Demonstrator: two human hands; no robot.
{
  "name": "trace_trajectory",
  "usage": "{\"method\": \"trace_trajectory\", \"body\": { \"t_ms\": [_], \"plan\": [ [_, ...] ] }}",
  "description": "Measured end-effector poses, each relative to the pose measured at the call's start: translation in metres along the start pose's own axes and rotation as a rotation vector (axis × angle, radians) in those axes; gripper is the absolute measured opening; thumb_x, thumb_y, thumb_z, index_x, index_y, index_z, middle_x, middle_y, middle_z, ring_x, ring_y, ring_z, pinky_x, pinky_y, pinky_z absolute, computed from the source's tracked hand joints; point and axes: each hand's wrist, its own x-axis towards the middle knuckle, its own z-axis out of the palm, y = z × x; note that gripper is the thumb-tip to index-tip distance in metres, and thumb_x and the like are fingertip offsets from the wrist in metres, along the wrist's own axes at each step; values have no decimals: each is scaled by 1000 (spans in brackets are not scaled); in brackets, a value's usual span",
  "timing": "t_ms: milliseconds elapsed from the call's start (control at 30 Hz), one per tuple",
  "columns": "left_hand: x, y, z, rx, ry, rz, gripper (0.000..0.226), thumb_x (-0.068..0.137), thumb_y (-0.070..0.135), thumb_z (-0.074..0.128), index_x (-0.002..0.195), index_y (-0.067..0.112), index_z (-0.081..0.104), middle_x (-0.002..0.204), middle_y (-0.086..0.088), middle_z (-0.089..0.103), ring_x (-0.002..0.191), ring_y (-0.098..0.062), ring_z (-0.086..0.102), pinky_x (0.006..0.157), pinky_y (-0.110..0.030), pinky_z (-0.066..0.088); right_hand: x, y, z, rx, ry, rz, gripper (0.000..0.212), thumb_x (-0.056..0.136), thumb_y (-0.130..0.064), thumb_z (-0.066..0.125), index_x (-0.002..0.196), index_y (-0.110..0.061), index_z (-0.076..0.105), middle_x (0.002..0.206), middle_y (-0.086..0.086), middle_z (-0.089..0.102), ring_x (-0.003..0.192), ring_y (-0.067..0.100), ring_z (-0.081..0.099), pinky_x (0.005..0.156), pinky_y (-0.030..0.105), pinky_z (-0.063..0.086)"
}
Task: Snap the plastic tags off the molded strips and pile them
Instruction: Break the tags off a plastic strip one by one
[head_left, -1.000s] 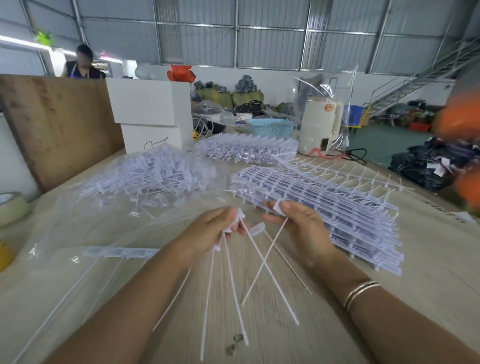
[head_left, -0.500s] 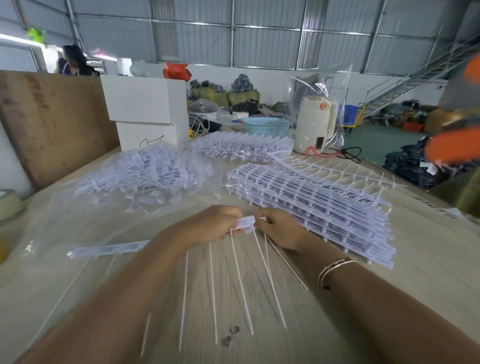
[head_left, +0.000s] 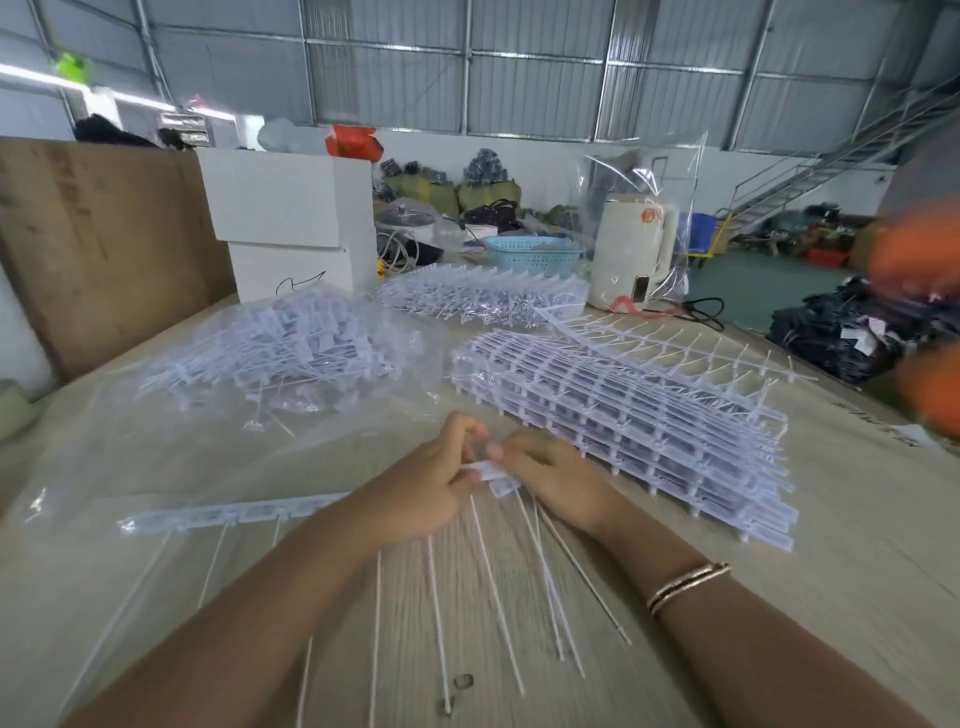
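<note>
Pinching white tags between them, left hand and right hand meet.

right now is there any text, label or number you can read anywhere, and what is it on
None can be read.
White box: a black hand-drawn squiggle, no letters.
Kettle: an orange mark near the top, too blurred to read.
Table: dark print at the right edge, too smeared to read.
Tags held by the left hand and right hand: no print shows.

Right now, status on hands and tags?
Left hand and right hand both pinching a bunch of tags. Tails hang toward table. Nothing in the way.
</note>
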Motion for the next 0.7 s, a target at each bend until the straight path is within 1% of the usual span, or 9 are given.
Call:
{"method": "trace_trajectory", "body": {
  "t_ms": [67,133,200,300,367,433,533,567,700],
  "plan": [
    [-1,0,-1,-13,84,27,20,96,20,48,112,23,36,98,5,52,86,-17,57,75,-30,45,-1,-1,1,53,-16,-27,25,89,-26,63,75,-6,67,71,3,60,66,9,54,63,22,39],
    [-2,-6,-5,121,131,-10,6,96,30,46,93,25,45,88,11,49,81,-15,53,75,-32,43,-2,-2,-1,252,10,-18,11,88,-12,63,79,-6,65,70,0,60,63,6,57,62,16,42],
    [-5,-15,-9,131,118,-82,29,97,38,42,72,26,52,77,7,52,76,-15,54,75,-33,42,-4,-3,-3,349,8,-19,8,88,-4,60,81,-5,64,71,-1,62,63,0,59,63,11,43],
    [-10,-18,-12,-114,43,-96,42,97,36,46,57,30,57,64,8,59,58,-3,50,61,-23,38,-6,-4,-2,255,-37,-62,11,88,-5,62,78,-7,65,65,-9,60,60,-4,55,61,8,40],
    [-9,-17,-13,-150,22,-69,40,97,29,48,57,29,56,58,10,57,51,2,45,55,-15,34,-6,-5,-3,218,-60,-89,8,86,-4,63,80,-4,67,66,-7,59,61,-3,54,62,9,39],
    [-8,-16,-14,-196,36,-72,39,97,26,48,59,28,56,54,13,57,49,2,46,53,-13,35,-7,-5,-3,249,-46,-99,6,86,-4,64,82,-7,68,70,-3,63,65,3,58,65,15,43],
    [-9,-14,-18,-321,48,-105,36,98,22,45,65,25,59,52,15,58,45,4,47,49,-8,36,-6,-6,1,309,24,-93,9,84,-5,66,91,-7,71,82,14,68,74,21,63,74,41,52],
    [-10,-14,-19,-359,47,-103,35,99,20,44,66,23,59,52,14,58,44,4,46,48,-7,35,-5,-6,3,316,45,-100,10,84,-6,66,92,-9,72,84,14,69,75,22,63,75,44,52],
    [-14,-14,-22,-459,36,-61,39,98,19,43,63,24,61,56,11,58,50,-1,45,50,-10,36,-5,-9,7,354,94,-119,16,83,-5,66,87,-19,73,78,-2,69,73,14,62,73,39,51]
  ]
}}
